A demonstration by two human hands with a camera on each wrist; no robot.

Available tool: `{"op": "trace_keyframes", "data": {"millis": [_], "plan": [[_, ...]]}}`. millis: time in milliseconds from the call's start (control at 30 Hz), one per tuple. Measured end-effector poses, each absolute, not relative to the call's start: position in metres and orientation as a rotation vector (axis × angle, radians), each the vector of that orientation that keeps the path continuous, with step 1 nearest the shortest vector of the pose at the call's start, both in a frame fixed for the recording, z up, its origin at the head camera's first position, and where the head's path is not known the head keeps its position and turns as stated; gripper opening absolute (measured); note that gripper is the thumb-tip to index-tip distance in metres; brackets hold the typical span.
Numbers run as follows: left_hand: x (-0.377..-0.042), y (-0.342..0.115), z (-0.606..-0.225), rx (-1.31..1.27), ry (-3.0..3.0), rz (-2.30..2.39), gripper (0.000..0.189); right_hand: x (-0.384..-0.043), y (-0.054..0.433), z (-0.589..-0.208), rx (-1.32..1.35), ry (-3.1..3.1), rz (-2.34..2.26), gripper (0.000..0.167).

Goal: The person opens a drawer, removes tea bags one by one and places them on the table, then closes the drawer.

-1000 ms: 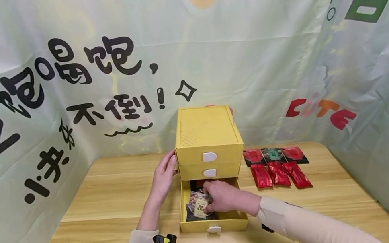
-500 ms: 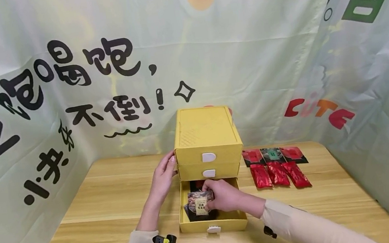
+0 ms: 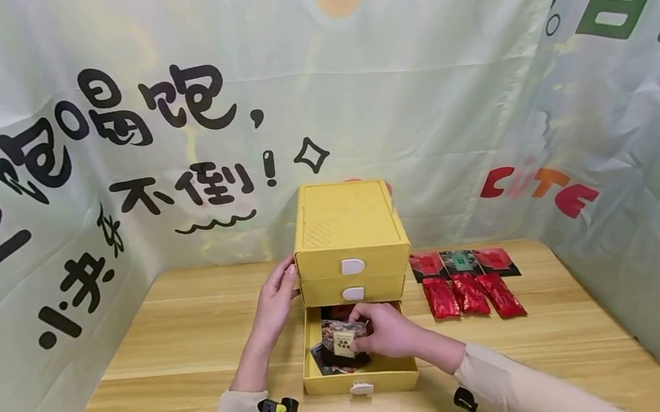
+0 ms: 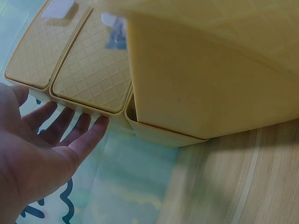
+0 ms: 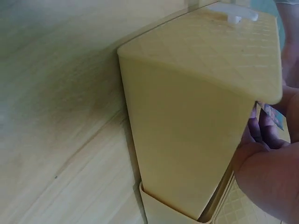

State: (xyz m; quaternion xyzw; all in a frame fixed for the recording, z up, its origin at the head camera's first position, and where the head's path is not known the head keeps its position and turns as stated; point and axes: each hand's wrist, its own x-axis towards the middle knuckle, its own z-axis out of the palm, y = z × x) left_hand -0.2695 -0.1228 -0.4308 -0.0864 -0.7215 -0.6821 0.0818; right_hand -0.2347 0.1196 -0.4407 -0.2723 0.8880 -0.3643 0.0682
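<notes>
A yellow drawer unit (image 3: 348, 210) stands on the table with its lowest drawer (image 3: 388, 381) pulled out. My right hand (image 3: 390, 332) is over that drawer and pinches a dark packet with a beige label (image 3: 344, 345) by its right side. Beneath it lie more dark packets (image 3: 319, 358), partly covered. At the unit's left side is my left hand (image 3: 276, 300); the left wrist view shows the fingertips (image 4: 100, 122) touching its edge, fingers loosely extended. In the right wrist view the drawer's side wall (image 5: 182, 126) hides most of the packet.
Right of the unit lie two rows on the wooden table (image 3: 204, 386): dark-edged flat packets (image 3: 462, 262) behind and shiny red sachets (image 3: 471, 295) in front. Printed fabric (image 3: 416, 99) hangs behind and at both sides. The two upper drawers (image 3: 328, 292) are closed.
My right hand has drawn back slightly to the right with the labelled packet, which has tilted and shifted, uncovering more packets at the drawer's left front. The left hand has stayed at the unit's side.
</notes>
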Motion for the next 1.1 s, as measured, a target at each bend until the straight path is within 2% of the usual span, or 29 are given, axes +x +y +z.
{"op": "trace_keyframes", "data": {"millis": [1100], "plan": [[-0.269, -0.123, -0.43, -0.267, -2.148, -2.061, 0.048, -0.193, 0.161, -0.408, -0.472, 2.585, -1.679, 0.028]]}}
